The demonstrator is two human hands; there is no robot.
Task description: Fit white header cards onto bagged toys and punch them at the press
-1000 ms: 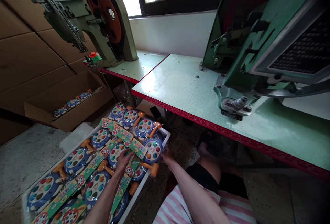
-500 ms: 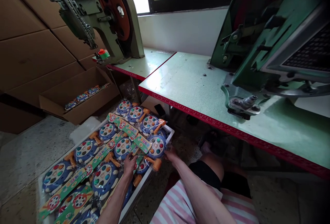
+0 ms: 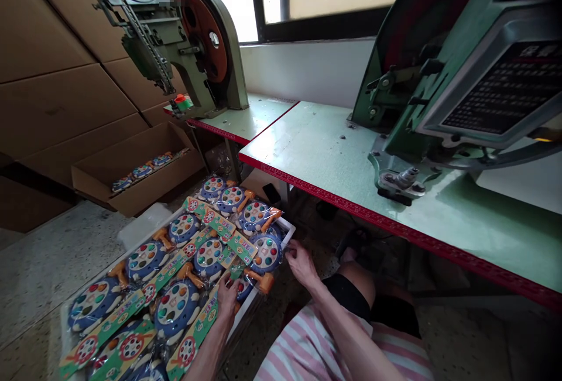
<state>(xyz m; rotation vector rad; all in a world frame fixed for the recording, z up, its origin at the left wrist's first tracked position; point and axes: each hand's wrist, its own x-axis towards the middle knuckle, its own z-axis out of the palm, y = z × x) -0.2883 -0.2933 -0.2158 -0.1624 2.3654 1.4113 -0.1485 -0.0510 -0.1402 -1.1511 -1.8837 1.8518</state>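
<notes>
Several bagged toys, each a blue round toy (image 3: 176, 306) with coloured dots and an orange hammer (image 3: 263, 281), lie in rows in a white tray (image 3: 246, 313). Green printed cards (image 3: 199, 328) head the bags. My left hand (image 3: 227, 294) is at the tray's near side, its curled fingers on the header end of one bagged toy. At the tray's right corner is my right hand (image 3: 302, 261), fingers bent together beside a bagged toy (image 3: 267, 251) and the rim; what they pinch is too small to make out.
A green worktable (image 3: 302, 141) with a red edge stands ahead. It carries a green machine (image 3: 211, 47) at left and another machine (image 3: 439, 88) at right. An open carton (image 3: 94, 185) holding similar toys sits at far left, beside stacked cartons (image 3: 52, 106). A dark phone-like object (image 3: 271, 194) lies under the table.
My left hand has shifted slightly toward me and to the right along the bags. The right hand has moved a little up, closer to the tray's corner. The camera view has tilted slightly.
</notes>
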